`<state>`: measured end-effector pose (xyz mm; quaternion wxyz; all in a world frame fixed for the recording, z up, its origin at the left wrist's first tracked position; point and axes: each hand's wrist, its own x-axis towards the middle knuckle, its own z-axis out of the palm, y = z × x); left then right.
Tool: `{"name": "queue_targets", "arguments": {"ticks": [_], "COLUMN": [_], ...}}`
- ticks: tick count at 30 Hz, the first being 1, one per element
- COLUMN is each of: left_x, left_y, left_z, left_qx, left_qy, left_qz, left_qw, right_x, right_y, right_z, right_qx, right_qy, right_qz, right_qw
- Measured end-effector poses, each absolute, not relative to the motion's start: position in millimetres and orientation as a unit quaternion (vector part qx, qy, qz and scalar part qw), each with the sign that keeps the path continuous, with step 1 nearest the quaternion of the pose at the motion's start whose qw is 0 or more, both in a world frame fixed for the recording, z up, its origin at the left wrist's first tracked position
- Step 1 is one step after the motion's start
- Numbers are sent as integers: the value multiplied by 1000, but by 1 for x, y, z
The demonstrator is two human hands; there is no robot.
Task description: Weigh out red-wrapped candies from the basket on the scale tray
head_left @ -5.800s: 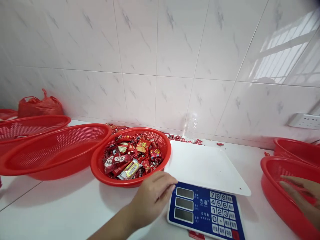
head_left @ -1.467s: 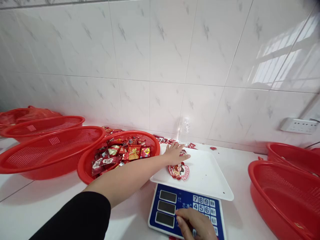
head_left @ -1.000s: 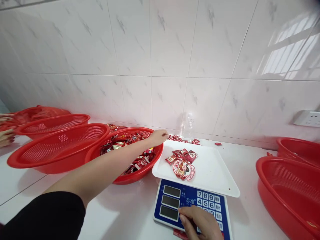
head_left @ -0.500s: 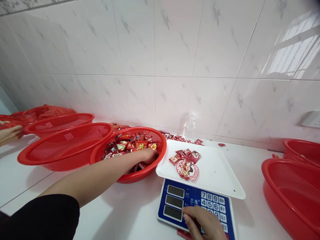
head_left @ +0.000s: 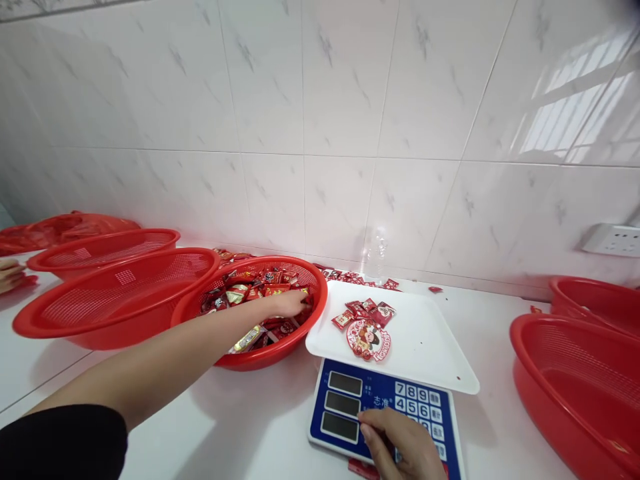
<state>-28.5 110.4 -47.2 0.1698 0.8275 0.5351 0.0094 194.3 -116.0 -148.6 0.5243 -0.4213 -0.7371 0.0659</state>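
Note:
My left hand (head_left: 289, 304) reaches into a red plastic basket (head_left: 321, 293) full of small wrapped packets (head_left: 239, 293), mostly red. Its fingers curl down among the packets, so what they grip is hidden. Over the keypad of a blue digital scale (head_left: 336, 367) is my right hand (head_left: 400, 443), thumb and forefinger pinched together beside the displays; nothing I can name shows between them. On the scale's white tray (head_left: 430, 340) lie several small red packets (head_left: 357, 308) and a round cartoon label (head_left: 369, 340).
Two more red baskets (head_left: 125, 293) stand at the left, with red bags (head_left: 75, 230) behind them. Another person's hand (head_left: 10, 275) shows at the left edge. Red baskets (head_left: 560, 373) are also at the right. A clear plastic bottle (head_left: 376, 253) stands by the tiled wall.
My left hand has shifted slightly up and back within the basket, uncovering a gold packet below the forearm. My right hand stays over the scale. The view has turned slightly right.

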Motion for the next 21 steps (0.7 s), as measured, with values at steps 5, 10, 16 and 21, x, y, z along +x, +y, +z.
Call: {"name": "queue_targets", "arguments": {"ticks": [5,10,16,21], "left_x": [-11,34,69,91], "left_y": [100,59,37,42], "left_z": [-11,-4,-19,-31], "left_qx": [837,902,911,924], "left_qy": [515,403,323,335], "left_qz": [133,102,88,2], "left_qw": [129,116,239,186], "right_x": [191,192,195,192], "right_y": [-116,-115,-114,-117], "right_z": [-149,-151,-152,-148], "right_qx": [-428,-424,-417,-423], "right_qy": [-731,-733,-749,-740], "right_qz": [34,51,75,69], "right_qw": [530,529,509,518]}}
